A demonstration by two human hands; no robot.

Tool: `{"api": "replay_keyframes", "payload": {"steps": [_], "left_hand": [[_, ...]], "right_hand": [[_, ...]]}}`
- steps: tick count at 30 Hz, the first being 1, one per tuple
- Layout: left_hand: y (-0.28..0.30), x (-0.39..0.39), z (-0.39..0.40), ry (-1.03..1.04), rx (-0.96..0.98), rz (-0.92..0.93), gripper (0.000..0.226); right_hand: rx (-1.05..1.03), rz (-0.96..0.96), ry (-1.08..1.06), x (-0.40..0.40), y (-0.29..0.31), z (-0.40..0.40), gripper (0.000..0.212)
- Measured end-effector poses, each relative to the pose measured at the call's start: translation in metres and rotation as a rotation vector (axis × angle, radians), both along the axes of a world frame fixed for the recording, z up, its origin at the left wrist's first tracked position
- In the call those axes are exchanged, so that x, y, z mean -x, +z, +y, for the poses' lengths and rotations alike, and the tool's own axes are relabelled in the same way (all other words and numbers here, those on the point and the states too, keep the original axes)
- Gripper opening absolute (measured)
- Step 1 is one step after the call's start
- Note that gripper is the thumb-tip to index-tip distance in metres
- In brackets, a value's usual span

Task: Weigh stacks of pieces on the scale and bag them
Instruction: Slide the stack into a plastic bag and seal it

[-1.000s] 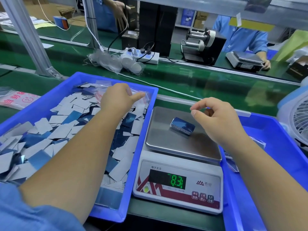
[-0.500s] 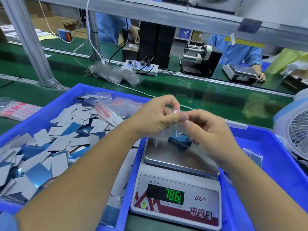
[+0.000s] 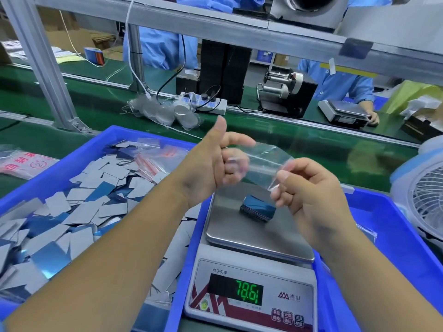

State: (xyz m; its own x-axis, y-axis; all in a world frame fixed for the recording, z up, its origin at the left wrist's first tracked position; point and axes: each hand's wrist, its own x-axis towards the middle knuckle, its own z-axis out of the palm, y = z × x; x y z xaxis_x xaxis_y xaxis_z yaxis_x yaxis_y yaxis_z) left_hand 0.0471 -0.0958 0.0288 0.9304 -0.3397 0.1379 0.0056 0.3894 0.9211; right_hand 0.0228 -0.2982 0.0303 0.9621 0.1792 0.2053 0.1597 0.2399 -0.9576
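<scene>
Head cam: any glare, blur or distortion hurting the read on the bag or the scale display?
Head view: clear bag is see-through with glare streaks, edges faint; left hand fingers behind it look smeared; scale display is sharp, digits legible; stack shows blue sheen; wide-angle bends the frame rails near the edges.

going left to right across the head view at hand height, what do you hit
red-printed bags → blue tray of loose pieces → left hand → clear bag → right hand → right blue tray → fan
</scene>
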Motion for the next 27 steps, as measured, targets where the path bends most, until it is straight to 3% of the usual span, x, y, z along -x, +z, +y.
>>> {"api": "replay_keyframes", "payload": {"steps": [3, 6, 9, 13, 16, 18, 23, 27], "left_hand": [[-0.006, 0.001, 0.001, -0.195, -0.050, -0.096, 0.086], [-0.010, 0.003, -0.010, -0.132, -0.244, -0.191, 0.044], [-0.010, 0.005, -0.018, 0.019, -0.303, -0.213, 0.008], [-0.010, 0.002, -0.013, 0.098, -0.381, -0.232, 0.019], [-0.008, -0.001, -0.001, 0.083, -0.323, -0.182, 0.013], [-0.008, -0.003, 0.005, 0.035, -0.240, -0.102, 0.013], [-0.009, 0.000, 0.003, -0.047, -0.319, -0.182, 0.010], [-0.009, 0.002, 0.003, -0.137, -0.275, -0.170, 0.013]], "right_hand": [[-0.045, 0.034, -0.021, 0.000, 0.001, -0.001, 0.020], [0.027, 0.026, -0.031, -0.001, -0.001, -0.001, 0.015], [0.205, -0.020, -0.073, -0.002, -0.007, 0.000, 0.008], [0.440, -0.086, -0.059, -0.003, -0.006, -0.004, 0.006], [0.891, -0.103, -0.103, -0.010, -0.006, -0.014, 0.011], [1.084, -0.045, -0.047, -0.012, -0.008, -0.016, 0.016], [1.141, 0.067, -0.024, -0.016, -0.012, -0.012, 0.019], [1.159, 0.089, -0.029, -0.018, -0.011, -0.011, 0.025]]}}
